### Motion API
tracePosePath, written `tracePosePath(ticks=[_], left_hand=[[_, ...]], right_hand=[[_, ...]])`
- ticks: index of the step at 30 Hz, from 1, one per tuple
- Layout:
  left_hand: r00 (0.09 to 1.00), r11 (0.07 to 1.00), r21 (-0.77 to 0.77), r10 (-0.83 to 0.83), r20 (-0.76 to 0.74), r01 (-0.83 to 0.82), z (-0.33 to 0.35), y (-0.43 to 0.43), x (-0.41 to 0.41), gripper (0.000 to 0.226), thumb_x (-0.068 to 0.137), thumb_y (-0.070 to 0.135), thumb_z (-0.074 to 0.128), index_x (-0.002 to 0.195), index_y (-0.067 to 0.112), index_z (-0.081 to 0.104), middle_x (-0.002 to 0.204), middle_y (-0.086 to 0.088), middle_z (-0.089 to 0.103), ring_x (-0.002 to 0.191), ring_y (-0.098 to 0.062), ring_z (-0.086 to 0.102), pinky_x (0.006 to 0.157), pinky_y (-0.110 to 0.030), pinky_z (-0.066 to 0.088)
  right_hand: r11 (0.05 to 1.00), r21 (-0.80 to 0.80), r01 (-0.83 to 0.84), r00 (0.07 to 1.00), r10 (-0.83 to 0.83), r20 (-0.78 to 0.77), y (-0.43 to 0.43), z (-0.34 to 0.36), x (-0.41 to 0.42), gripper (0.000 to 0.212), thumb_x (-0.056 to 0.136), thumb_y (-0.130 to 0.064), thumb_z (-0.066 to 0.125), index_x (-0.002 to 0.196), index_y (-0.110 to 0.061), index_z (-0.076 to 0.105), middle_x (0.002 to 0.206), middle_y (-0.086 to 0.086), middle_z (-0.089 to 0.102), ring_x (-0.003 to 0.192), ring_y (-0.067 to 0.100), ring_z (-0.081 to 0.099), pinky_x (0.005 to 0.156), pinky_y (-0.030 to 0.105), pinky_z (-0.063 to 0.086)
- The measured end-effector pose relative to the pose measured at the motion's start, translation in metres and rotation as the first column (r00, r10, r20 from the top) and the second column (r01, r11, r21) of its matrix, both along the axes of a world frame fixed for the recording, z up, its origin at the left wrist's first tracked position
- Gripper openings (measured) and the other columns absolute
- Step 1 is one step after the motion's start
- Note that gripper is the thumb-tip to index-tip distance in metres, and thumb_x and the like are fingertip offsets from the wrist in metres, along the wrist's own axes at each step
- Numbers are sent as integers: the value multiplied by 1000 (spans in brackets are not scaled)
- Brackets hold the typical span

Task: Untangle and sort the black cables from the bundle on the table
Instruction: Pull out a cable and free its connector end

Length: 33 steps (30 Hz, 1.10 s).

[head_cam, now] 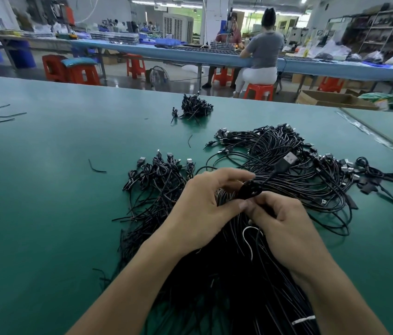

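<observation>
A single black cable (249, 189) is held up between both hands above the bundle (299, 187) on the green table (45, 201). The left hand (197, 209) is curled, its thumb and fingertips closed on a small wound loop of the cable. The right hand (284, 228) is curled as well, and the same loop is pinched between its thumb and forefinger from the near side. Just beyond the fingertips the cable's free end is seen rising to a USB plug (290, 159), clear of the heap. Under both wrists the straight strands of the bundle are spread toward the camera, with a white tie (248, 238) showing just below the right thumb. Outward of the left knuckles a group of small coiled cables (161, 175) is laid out with plugs pointing away, and well beyond the fingers a smaller dark pile (196, 107) is seen. The cable is judged to be light, thin and limp, with a smooth jacket that is likely to slip through a loose pinch. It is also likely to snag on its neighbours if it is pulled hard. The firmest hold is thought to be at the moulded plug or on the wound loop itself, where several turns can be gripped at once. The bare tail ends are best left unstrained.
</observation>
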<state>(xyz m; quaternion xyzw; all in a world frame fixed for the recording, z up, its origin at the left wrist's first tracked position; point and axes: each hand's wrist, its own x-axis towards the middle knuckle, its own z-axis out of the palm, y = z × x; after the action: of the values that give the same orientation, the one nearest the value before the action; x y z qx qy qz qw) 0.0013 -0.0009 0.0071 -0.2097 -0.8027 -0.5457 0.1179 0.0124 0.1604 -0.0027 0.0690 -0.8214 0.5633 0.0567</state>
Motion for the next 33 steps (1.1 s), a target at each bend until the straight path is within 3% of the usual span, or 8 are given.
tracePosePath(ticks=[2,7,9,13,17,24,28,33], left_hand=[[998,999,-34,17,-55,-18,2,0,1,38,82,6,77,107,35,74,98,18,73,102,-7,58,88,-17,41],[993,998,56,-34,-114,40,10,7,6,42,69,-9,52,77,25,76,93,10,74,99,-11,65,93,-27,46],[998,986,158,-45,-33,50,11,8,7,42,68,-2,46,71,26,77,95,13,67,97,-4,61,87,-19,46],[998,988,142,59,27,-63,8,6,5,21,80,34,62,62,28,71,83,6,49,77,-5,50,70,-20,41],[995,987,144,56,84,-68,2,4,2,27,72,44,81,84,27,63,61,11,49,55,-7,42,56,-26,38],[987,999,46,-34,160,27,-1,3,3,25,95,30,66,93,54,63,57,0,68,40,-10,59,43,-16,44],[991,997,67,-37,127,29,-2,4,3,29,98,13,59,102,40,68,76,0,74,67,-14,72,63,-27,59],[996,992,123,20,91,-31,1,6,0,32,82,22,44,87,28,75,85,-2,75,85,-29,69,81,-51,56]], right_hand=[[998,-57,-5,1000,6,12,1,1,0,9,93,-22,67,86,-20,74,81,8,71,74,19,61,79,53,52],[984,-174,-32,999,30,-16,3,9,4,23,97,-4,57,83,-15,72,61,19,59,46,12,53,45,23,41],[990,-137,-17,997,7,-76,2,11,5,20,97,-7,58,82,-13,70,68,27,59,54,21,50,49,30,40],[995,-33,94,967,-99,-236,-1,15,6,14,93,-19,64,81,-21,70,70,2,67,65,25,58,62,40,49],[989,27,144,931,-126,-342,-1,20,9,15,92,-19,65,82,-28,68,79,-9,68,72,9,61,64,16,46],[977,100,187,936,-146,-321,-2,13,7,15,93,-20,67,82,-30,67,78,-13,67,73,1,60,63,9,42],[985,72,155,963,-135,-232,1,9,3,12,93,-22,66,83,-28,71,78,-15,70,71,3,62,63,16,46],[998,-62,-5,1000,3,-29,-1,4,3,17,96,-18,63,88,-29,74,79,15,71,70,21,59,68,56,51]])
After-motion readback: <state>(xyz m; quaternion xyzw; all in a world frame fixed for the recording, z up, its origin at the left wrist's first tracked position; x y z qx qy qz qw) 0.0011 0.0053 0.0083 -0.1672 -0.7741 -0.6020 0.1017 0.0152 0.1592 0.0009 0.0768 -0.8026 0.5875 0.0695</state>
